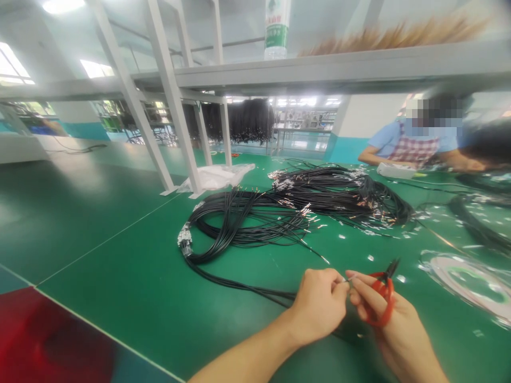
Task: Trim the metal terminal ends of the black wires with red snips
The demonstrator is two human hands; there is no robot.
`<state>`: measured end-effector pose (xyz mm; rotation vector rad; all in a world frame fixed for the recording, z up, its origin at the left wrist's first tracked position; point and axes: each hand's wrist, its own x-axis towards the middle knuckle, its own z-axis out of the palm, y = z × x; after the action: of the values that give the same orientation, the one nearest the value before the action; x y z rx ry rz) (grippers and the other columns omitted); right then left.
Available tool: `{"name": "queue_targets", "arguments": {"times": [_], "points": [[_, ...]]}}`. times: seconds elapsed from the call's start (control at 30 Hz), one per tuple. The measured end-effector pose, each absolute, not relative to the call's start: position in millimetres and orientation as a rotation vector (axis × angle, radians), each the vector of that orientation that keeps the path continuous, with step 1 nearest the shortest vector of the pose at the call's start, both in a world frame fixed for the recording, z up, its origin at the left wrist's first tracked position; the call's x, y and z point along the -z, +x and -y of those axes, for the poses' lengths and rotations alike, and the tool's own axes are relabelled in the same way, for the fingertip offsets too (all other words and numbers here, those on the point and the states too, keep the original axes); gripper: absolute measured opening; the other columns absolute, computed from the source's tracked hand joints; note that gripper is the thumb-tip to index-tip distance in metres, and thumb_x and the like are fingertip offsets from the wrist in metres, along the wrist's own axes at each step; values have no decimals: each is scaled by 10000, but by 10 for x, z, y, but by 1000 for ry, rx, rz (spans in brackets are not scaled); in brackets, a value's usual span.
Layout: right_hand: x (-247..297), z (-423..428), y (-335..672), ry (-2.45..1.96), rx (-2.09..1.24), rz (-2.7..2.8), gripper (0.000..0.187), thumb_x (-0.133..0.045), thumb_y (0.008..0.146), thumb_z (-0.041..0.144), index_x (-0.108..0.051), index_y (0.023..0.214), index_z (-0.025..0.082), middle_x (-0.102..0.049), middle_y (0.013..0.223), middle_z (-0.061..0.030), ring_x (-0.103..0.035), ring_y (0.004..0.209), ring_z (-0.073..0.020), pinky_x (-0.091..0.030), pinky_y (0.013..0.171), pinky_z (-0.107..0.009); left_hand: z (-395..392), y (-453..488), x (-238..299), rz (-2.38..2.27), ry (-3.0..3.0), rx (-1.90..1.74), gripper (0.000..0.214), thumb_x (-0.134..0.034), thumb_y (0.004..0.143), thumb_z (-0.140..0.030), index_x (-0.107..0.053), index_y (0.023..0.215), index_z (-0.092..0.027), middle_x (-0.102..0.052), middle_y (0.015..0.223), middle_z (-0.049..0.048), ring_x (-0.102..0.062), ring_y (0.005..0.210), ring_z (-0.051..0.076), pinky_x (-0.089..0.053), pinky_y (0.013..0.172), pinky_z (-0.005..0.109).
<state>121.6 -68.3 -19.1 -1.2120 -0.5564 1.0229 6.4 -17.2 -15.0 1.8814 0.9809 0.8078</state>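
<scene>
My left hand point(319, 306) is closed around a black cable point(255, 290) near its end. The cable trails left across the green tabletop to a looped bundle of black cables point(215, 247) with white tags. Close beside it, my right hand point(401, 327) holds red-handled scissors point(389, 303), the handle hooked over the fingers and the dark blades pointing up and away. Its thumb and forefinger meet the left fingertips at the cable's tip; the fingers hide most of that tip.
A larger cable pile point(327, 191) lies behind the bundle. At right is a reel of pale tape point(467, 282), with small scraps scattered about. White shelf posts point(171, 96) stand at left, beside a plastic bag point(219, 175). A person point(419, 143) in a checked apron sits opposite.
</scene>
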Motion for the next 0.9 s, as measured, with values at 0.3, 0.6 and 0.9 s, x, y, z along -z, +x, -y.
{"name": "queue_targets", "arguments": {"times": [0.3, 0.6, 0.9], "points": [[166, 683, 1253, -1256, -987, 627, 479, -863, 534, 452, -708, 849, 127, -578, 547, 14, -446, 454, -76, -365, 376, -141, 72, -3, 23, -844, 1693, -597, 312, -384, 800, -248, -501, 523, -166, -529, 499, -11, -470, 514, 102, -363, 570, 214], [177, 676, 1274, -1314, -949, 671, 462, -849, 547, 466, -697, 817, 123, -582, 533, 10, -452, 438, -79, -351, 375, -153, 74, 6, -1, -821, 1533, -553, 169, -426, 841, -277, -491, 730, -167, -486, 503, -50, -378, 439, 66, -283, 470, 194], [154, 669, 1257, -1210, -1049, 626, 358, -841, 601, 381, -695, 808, 129, -559, 529, 24, -428, 432, -65, -348, 381, -139, 23, -37, -59, -728, 1298, -438, 188, -457, 826, -243, -457, 658, -158, -433, 501, -66, -302, 416, 37, -202, 427, 193]]}}
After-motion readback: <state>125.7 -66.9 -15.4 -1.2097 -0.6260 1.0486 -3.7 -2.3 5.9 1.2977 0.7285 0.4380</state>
